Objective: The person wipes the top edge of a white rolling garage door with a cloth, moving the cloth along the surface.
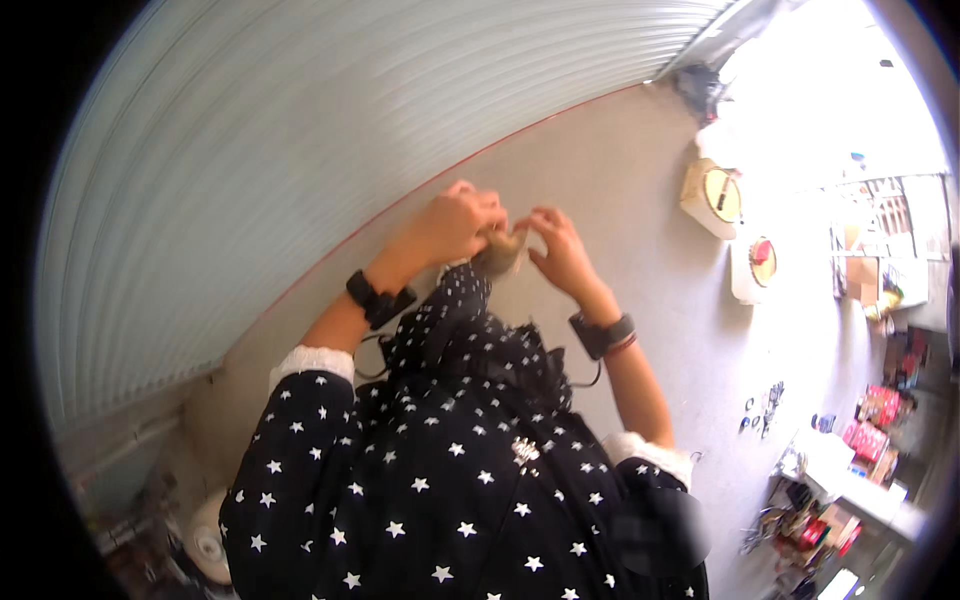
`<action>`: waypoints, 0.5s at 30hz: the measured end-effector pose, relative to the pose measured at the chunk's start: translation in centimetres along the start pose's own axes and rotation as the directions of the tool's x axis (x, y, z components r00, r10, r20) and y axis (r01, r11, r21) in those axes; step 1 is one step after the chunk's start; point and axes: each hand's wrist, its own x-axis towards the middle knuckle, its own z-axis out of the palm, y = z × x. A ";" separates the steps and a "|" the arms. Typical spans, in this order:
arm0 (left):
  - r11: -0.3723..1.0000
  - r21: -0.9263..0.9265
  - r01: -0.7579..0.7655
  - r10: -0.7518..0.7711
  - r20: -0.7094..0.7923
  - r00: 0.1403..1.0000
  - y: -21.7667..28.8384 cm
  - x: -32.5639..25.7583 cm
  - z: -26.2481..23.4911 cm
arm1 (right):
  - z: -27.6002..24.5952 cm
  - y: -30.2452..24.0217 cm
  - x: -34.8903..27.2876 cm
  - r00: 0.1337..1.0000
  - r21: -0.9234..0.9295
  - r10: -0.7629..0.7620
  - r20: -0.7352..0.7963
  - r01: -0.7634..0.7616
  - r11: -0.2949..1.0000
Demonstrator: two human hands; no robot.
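Small tan thing (500,252), perhaps upright, between both hands.

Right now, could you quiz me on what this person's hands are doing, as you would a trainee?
1. True or false: both hands are at the small tan object.
2. What is strapped on each wrist?
3. Which is behind the hands? A) ribbed metal shutter B) glass door C) brick wall

Key:
1. True: the left hand and right hand meet at it.
2. A black wristband, with another on the right wrist.
3. A, the ribbed shutter.
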 end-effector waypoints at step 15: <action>0.983 -0.133 -0.124 0.165 0.374 0.912 -3.5 25.9 12.6 | -11.6 15.4 -4.2 0.739 0.262 0.649 -0.177 -0.601 0.755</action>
